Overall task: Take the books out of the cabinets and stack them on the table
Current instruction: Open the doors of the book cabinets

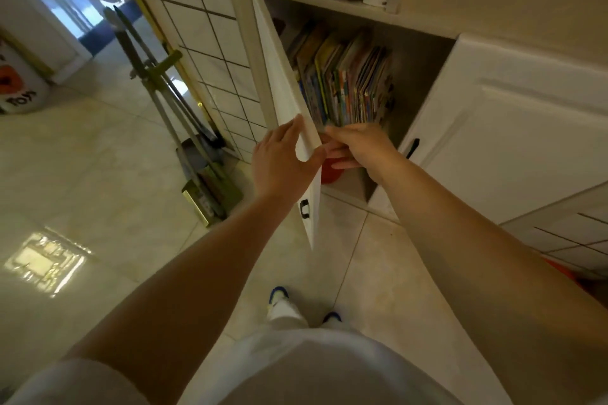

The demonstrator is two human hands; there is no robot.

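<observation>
A row of colourful books (348,82) stands upright inside the low open cabinet (424,52). My left hand (283,158) grips the free edge of the white cabinet door (289,82), which swings out to the left. My right hand (358,145) reaches into the opening, and its fingers lie against the near edges of the books. Whether those fingers pinch a book is hidden. No table is in view.
A shut white door (513,128) with a black handle sits right of the opening. The shelf above (329,0) holds bags and papers. A folded stand and long tools (184,128) lean on the tiled wall at left. A toy bin (19,85) stands far left.
</observation>
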